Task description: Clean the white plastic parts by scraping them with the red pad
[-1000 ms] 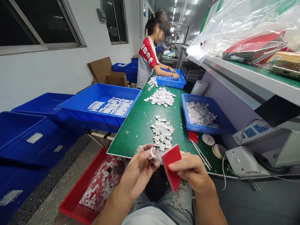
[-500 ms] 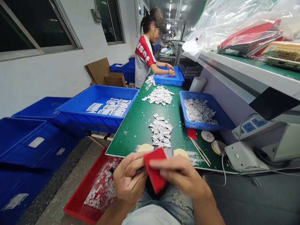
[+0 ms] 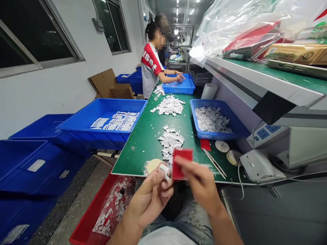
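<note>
Between the thumb and fingers of my left hand (image 3: 154, 192) is a small white plastic part (image 3: 165, 171). My right hand (image 3: 200, 180) grips a flat red square pad (image 3: 182, 163), its surface partly covered by my fingers. The pad is close beside the white part; whether they touch, I cannot tell. Both hands are over the near edge of the green table (image 3: 143, 143). Just beyond them lies a heap of similar white parts (image 3: 170, 139), with a round cream disc (image 3: 154, 166) near my left hand.
A second white heap (image 3: 170, 104) lies farther up. At right are a blue basket (image 3: 219, 136) of white parts, tweezers (image 3: 215, 164) and a power strip (image 3: 264, 134). Left are a blue bin (image 3: 102, 136) and a red bin (image 3: 84, 217). A person (image 3: 153, 61) works at a blue tray (image 3: 178, 90).
The red pad has moved right and up with my right hand and turned upright. My left hand has turned, so the white part now shows.
</note>
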`<action>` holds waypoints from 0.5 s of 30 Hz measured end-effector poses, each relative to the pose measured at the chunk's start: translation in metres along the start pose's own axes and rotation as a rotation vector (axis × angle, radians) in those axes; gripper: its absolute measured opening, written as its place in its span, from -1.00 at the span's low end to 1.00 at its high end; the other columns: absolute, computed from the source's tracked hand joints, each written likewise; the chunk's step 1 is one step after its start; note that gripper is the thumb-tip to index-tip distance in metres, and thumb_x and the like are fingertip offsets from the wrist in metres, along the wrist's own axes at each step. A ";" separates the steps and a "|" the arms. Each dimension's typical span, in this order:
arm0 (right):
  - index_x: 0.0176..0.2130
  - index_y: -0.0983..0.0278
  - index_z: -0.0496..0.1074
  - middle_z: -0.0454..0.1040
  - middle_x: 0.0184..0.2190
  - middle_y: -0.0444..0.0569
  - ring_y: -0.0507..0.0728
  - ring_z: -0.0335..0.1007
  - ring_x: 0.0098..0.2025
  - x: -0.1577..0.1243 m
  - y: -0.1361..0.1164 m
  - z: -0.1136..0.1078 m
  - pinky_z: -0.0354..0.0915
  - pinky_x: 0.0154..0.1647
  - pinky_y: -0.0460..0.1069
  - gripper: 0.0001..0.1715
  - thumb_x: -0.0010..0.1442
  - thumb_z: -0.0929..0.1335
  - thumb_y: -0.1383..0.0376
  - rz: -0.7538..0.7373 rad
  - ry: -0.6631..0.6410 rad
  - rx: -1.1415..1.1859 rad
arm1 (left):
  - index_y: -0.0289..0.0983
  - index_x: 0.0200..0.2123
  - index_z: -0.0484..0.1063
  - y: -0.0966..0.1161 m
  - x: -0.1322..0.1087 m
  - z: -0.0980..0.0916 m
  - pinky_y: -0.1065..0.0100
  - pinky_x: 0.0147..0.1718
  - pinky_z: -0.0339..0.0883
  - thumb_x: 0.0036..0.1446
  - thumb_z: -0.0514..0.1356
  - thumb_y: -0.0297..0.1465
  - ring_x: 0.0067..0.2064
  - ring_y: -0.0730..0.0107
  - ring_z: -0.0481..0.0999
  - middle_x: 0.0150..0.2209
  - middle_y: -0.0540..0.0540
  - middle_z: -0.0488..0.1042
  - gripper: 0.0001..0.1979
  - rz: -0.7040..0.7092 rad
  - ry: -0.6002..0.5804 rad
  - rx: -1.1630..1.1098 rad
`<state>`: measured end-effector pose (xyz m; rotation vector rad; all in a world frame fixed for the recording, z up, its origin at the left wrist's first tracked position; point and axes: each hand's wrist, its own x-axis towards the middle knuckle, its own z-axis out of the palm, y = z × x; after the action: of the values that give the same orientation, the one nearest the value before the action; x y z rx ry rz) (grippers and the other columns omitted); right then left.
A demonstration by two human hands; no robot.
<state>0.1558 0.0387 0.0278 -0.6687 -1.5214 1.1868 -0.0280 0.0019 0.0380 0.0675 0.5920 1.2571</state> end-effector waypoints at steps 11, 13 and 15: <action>0.04 0.04 0.72 0.79 -0.15 -0.09 0.16 0.75 -0.23 0.016 -0.010 -0.009 0.61 -0.16 -0.03 -0.73 0.38 0.47 0.14 -0.009 0.011 0.003 | -0.26 -0.23 0.55 -0.014 0.000 0.006 0.54 -0.34 0.45 -0.07 0.62 -0.40 -0.43 0.59 0.50 -0.40 0.06 0.54 -0.62 -0.041 -0.036 0.085; 0.06 0.09 0.71 0.79 -0.15 -0.05 0.18 0.75 -0.24 0.015 -0.008 -0.010 0.63 -0.15 0.00 -0.70 0.39 0.46 0.13 0.004 0.032 -0.040 | -0.26 -0.23 0.55 -0.015 -0.001 0.007 0.52 -0.33 0.46 -0.08 0.62 -0.40 -0.41 0.57 0.51 -0.39 0.05 0.54 -0.61 -0.054 -0.033 0.072; 0.11 0.10 0.68 0.76 -0.01 -0.02 0.23 0.74 -0.06 0.011 -0.004 -0.013 0.60 0.01 0.05 -0.66 0.41 0.44 0.14 0.077 0.308 -0.104 | -0.26 -0.23 0.54 -0.015 0.000 0.008 0.53 -0.37 0.44 -0.10 0.62 -0.41 -0.38 0.54 0.52 -0.41 0.05 0.52 -0.59 -0.028 -0.039 0.063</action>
<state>0.1651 0.0507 0.0356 -0.9421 -1.3121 1.0122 -0.0112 -0.0007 0.0389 0.1357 0.5969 1.2079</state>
